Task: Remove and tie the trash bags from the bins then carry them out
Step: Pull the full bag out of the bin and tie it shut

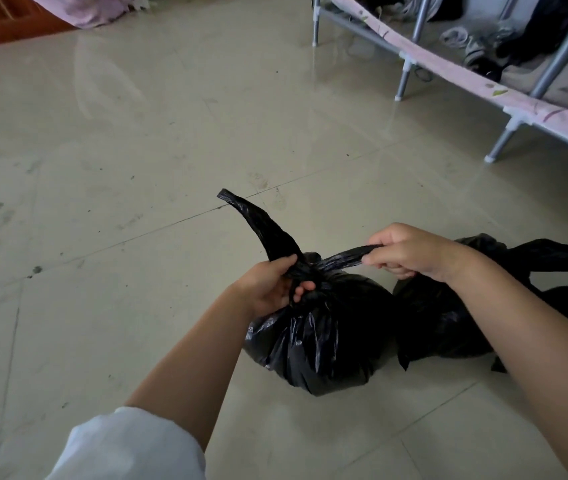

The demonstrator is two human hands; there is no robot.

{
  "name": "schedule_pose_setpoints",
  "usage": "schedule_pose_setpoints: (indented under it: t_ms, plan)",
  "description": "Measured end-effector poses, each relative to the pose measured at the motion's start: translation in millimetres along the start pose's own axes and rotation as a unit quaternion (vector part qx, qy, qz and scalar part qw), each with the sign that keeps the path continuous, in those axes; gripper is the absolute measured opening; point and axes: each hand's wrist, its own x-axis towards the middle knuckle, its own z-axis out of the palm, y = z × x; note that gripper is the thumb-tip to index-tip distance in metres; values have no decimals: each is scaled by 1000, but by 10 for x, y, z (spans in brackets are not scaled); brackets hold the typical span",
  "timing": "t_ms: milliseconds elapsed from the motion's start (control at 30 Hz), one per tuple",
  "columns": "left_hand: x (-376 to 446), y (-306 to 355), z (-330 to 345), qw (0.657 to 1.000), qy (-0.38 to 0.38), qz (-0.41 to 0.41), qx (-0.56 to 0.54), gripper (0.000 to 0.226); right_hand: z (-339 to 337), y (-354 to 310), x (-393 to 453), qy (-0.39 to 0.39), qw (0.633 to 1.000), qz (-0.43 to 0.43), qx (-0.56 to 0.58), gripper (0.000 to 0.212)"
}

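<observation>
A full black trash bag (324, 337) sits on the tiled floor in front of me, its neck gathered into a knot. My left hand (270, 287) grips the neck at the knot, and one twisted tail of the bag sticks up and away to the left. My right hand (403, 251) is closed on the other tail and holds it stretched out to the right. A second black trash bag (448, 323) lies on the floor just to the right, partly hidden behind my right forearm.
A metal-framed rack (504, 140) with a pink fabric edge and clothes piled inside stands at the far right. Pink cloth (85, 10) and a wooden piece of furniture (5, 26) are at the far left. Glossy beige tile floor (137, 150) lies between them.
</observation>
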Motion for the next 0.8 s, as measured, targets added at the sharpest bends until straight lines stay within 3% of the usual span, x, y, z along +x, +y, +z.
schedule_pose_setpoints:
  t_ms: [200,267,367,433,533,600,800]
  plan:
    - [-1,-4,-101,989,-101,43,-100,60,26,63,-32,59,998,-35,-1,42]
    - [-18,-30,-101,986,-119,47,-104,56,7,137,-21,60,998,-18,29,40]
    - [-45,-33,-81,978,-164,51,-120,30,3,185,12,68,993,-2,93,39]
    - [-67,-16,-75,971,-191,66,-129,33,2,145,25,82,988,-1,129,38]
    - [-32,20,23,989,-99,46,-95,22,43,-11,-6,98,978,-39,181,37]
    - [-9,59,90,996,-54,21,-71,32,121,-132,-47,91,975,-86,185,37]
    - [8,106,75,997,-50,-32,-57,31,367,-158,-158,-46,989,-135,41,38]
